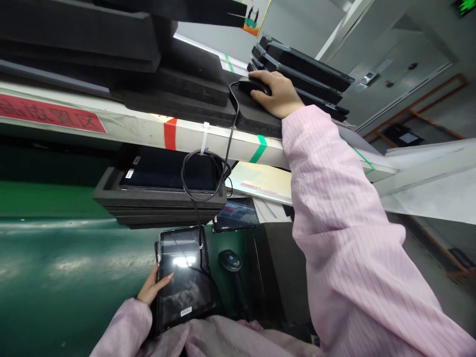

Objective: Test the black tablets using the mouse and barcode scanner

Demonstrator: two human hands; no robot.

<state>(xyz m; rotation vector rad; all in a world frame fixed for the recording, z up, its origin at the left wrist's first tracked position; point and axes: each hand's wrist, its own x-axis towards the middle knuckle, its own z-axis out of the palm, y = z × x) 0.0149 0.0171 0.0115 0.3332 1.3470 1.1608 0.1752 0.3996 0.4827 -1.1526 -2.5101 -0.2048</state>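
Observation:
My right hand (277, 94) reaches up to the shelf and curls over a black computer mouse (255, 86), which rests on dark foam. From the mouse a black cable drops over the shelf edge and hangs in a loop tied there with a white zip tie. Low in the view, my left hand (153, 285) grips the left edge of a dark tablet (185, 280), thumb on its glossy face. A small white label shows near the tablet's lower end. Something dark lies under the tablet, partly hidden.
Beneath the shelf (141, 126), a stack of foam trays (156, 209) has a tablet on top. Another tablet (236, 214) lies right of it. A handheld scanner (231, 262) stands near my lap on the green bench (67, 277). Several black panels (301, 64) are piled on the shelf.

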